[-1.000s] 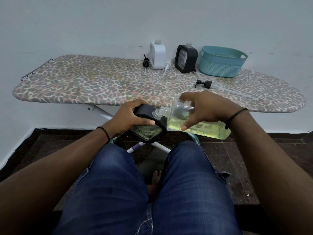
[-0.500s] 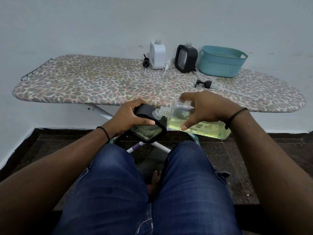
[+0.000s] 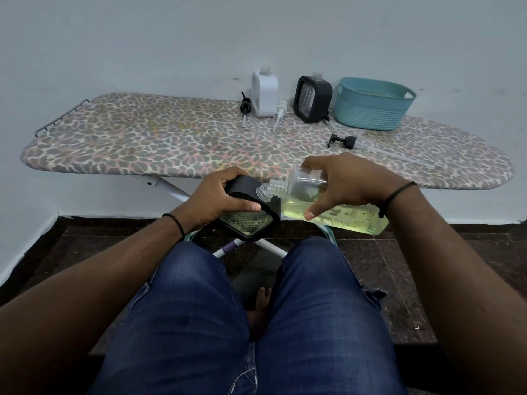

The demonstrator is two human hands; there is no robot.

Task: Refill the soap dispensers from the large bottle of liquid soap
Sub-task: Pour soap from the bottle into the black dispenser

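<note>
Basket (image 3: 373, 109), pump (image 3: 342, 141), white dispenser (image 3: 265, 92)

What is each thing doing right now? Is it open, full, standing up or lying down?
Large soap bottle: uncapped, tipped sideways, part full, gripped by right hand.
Black dispenser: open, tilted, holds some soap, gripped by left hand.
White dispenser: upright, pump off.
Second black dispenser: standing, pump off.
Black pump: lying loose.
Teal basket: upright.
</note>
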